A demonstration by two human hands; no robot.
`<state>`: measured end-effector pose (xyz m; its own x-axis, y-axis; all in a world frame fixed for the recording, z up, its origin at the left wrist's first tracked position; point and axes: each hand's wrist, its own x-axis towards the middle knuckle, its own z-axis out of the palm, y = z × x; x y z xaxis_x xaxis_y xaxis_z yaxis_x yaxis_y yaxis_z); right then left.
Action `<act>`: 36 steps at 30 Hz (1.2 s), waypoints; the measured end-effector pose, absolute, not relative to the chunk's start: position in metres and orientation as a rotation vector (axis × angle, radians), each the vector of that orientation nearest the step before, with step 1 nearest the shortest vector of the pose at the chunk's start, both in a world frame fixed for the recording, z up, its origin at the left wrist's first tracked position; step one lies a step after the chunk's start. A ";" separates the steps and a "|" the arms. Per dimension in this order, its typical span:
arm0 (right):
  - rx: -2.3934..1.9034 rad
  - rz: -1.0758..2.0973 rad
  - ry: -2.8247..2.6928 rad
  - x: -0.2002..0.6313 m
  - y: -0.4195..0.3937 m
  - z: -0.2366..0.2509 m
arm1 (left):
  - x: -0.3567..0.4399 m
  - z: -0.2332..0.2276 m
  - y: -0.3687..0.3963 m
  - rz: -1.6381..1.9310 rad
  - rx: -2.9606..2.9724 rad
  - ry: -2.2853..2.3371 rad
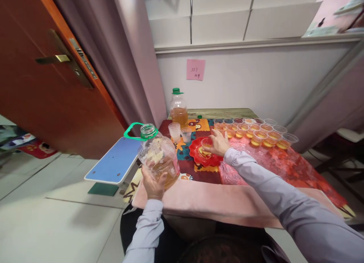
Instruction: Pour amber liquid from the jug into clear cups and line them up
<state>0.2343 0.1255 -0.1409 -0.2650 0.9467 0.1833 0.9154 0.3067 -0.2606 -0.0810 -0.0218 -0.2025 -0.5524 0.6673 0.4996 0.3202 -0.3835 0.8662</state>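
Two hands are at work over the tabletop [227, 113]. The left hand [153, 183] is wrapped round the lower body of a large, clear plastic jug [163, 158] partly filled with amber liquid, its uncapped mouth leaning slightly left and a bright green plastic carrying handle [154, 134] fitted around its neck. The right hand [220, 142] reaches over a scalloped, shiny red plate [195, 157], fingers bent beside a small, clear plastic cup [206, 142] on that plate — whether they grip the cup I cannot tell.

Between the hands and farther off stand a tall stack of clear plastic cups [174, 132] and, just beside it, a shorter stack of clear plastic cups [186, 135]. Behind them, beyond the left hand, is a second clear jug with a green screw cap [178, 113], also holding amber liquid. A small, round green cap [200, 116] lies past the right hand, near the wall.

To the right of the right hand, rows of clear cups [261, 137] are crowded together — many visibly holding amber liquid — beside a glossy red plastic sheet [273, 160]. Left of the left hand is a flat blue board with a white edge [112, 160]
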 end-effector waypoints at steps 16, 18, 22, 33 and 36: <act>-1.523 0.298 -2.068 0.250 0.142 -0.133 | -0.086 -0.207 -0.012 2.048 1.342 1.619; -1.522 0.310 -1.981 0.267 0.149 -0.129 | -0.086 -0.207 -0.012 2.037 1.347 1.620; -1.637 0.216 -1.854 0.317 0.164 -0.127 | -0.088 -0.208 -0.012 2.028 1.341 1.591; -2.072 -0.044 -1.787 0.416 0.175 -0.153 | -0.090 -0.207 -0.013 2.017 1.352 1.643; -2.129 -0.081 -1.736 0.423 0.176 -0.161 | -0.091 -0.207 -0.013 2.018 1.367 1.630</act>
<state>0.4226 0.1755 -0.1611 0.2305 0.9301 0.2860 0.9527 -0.1559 -0.2608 -0.0908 -0.0134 -0.2068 -0.5480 0.6559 0.5192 0.3696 -0.3669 0.8537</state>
